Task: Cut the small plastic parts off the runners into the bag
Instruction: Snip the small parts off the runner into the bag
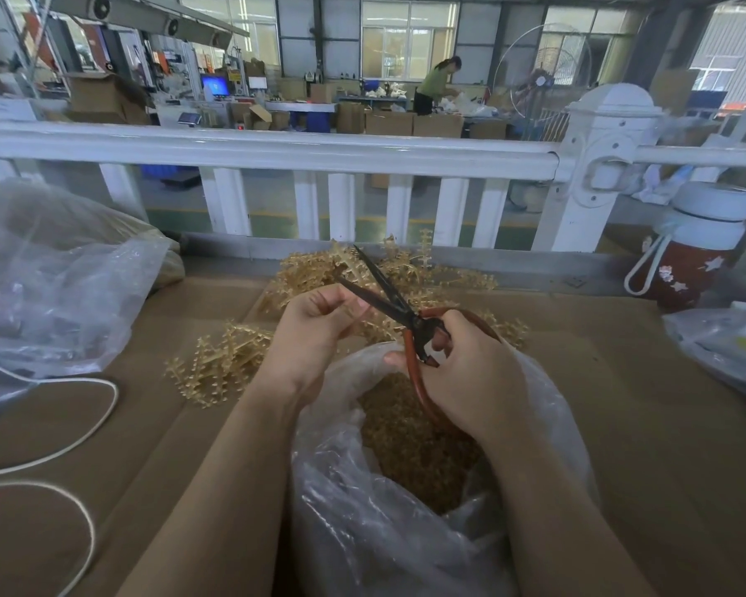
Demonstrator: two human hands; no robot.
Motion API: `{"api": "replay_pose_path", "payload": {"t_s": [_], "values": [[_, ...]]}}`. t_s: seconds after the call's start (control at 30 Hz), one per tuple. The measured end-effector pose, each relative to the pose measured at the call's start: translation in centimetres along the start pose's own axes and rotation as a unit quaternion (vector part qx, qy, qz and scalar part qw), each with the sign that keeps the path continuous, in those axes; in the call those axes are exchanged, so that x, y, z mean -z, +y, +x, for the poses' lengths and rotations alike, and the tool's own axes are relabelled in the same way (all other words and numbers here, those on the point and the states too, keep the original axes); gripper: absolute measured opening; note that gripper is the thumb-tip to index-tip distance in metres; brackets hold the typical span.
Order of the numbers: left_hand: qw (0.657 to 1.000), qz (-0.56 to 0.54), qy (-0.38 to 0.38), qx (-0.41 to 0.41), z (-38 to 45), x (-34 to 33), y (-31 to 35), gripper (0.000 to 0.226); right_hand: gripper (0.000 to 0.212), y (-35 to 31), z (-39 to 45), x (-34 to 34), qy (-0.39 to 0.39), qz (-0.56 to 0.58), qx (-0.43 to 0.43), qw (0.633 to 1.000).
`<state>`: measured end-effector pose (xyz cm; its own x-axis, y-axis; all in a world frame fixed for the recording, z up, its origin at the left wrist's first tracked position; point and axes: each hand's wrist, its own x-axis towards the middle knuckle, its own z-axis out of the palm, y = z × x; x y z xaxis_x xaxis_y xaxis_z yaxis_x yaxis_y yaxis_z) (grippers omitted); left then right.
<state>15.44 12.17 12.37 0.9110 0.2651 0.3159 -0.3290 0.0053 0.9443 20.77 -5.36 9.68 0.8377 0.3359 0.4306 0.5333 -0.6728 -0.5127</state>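
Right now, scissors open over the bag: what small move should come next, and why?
Probably close the scissors: the right hand grips the red handles, the blades are spread around the runner the left hand pinches, right above the clear bag of cut parts.

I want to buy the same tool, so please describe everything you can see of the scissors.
The scissors have two long, narrow, dark blades that look like metal, and big looped handles coated in reddish brown. The blades stand open in a V, tips pointing away and to the left. The right hand grips the handles above the open clear bag. The lower blade lies by the fingers of the left hand.
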Motion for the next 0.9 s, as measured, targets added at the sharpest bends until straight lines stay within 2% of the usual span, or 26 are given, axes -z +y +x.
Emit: {"api": "replay_pose_path", "payload": {"t_s": [0.2,0.47,0.6,0.8,0.9], "values": [[0.999,-0.023,0.022,0.006,0.05,-0.28,-0.1,0.04,0.06,0.15,0.12,-0.12,0.02,-0.036,0.002,0.999],[0.999,-0.042,0.014,0.004,0.2,-0.23,-0.14,0.038,0.057,-0.15,-0.28,0.16,0.061,-0.027,0.029,0.997],[0.999,-0.046,0.006,0.004,0.2,-0.2,-0.2,0.03,0.067,0.08,-0.17,-0.12,0.067,-0.03,0.022,0.997],[0.999,-0.049,0.016,0.001,0.26,-0.07,-0.32,0.022,0.068,0.08,-0.21,-0.18,0.079,-0.033,0.023,0.996],[0.999,-0.043,0.03,-0.006,0.26,-0.06,-0.33,0.028,0.067,-0.05,-0.25,-0.07,0.081,-0.035,0.023,0.996]]}}
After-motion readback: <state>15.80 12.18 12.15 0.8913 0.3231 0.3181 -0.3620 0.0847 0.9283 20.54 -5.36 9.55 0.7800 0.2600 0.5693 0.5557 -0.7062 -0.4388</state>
